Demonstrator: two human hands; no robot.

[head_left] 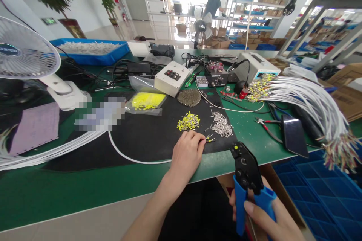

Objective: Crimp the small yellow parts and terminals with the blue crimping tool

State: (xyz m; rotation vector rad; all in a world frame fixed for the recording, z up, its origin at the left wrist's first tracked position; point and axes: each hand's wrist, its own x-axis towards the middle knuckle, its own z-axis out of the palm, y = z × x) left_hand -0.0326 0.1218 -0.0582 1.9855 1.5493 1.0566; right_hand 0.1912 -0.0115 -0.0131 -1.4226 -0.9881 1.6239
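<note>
My left hand (188,150) rests on the black mat, its fingers pinched on the end of a white cable (141,162). Thin wires with yellow tips (209,139) stick out past the fingertips. In my right hand (263,211) are crimping pliers (246,169) with a black head and blue handles, held up at the table's front edge. Something small and yellow shows at the pliers' jaws. Just beyond my left hand lie a pile of yellow-collared terminals (188,121) and a pile of bare silvery metal pins (222,124).
A bundle of white cables (305,94) arches over the right side, near a phone (294,135) and red-handled cutters (267,126). A bag of yellow parts (148,100), a switch box (171,78) and a white fan (65,90) stand left and behind. Far back is a person (212,5).
</note>
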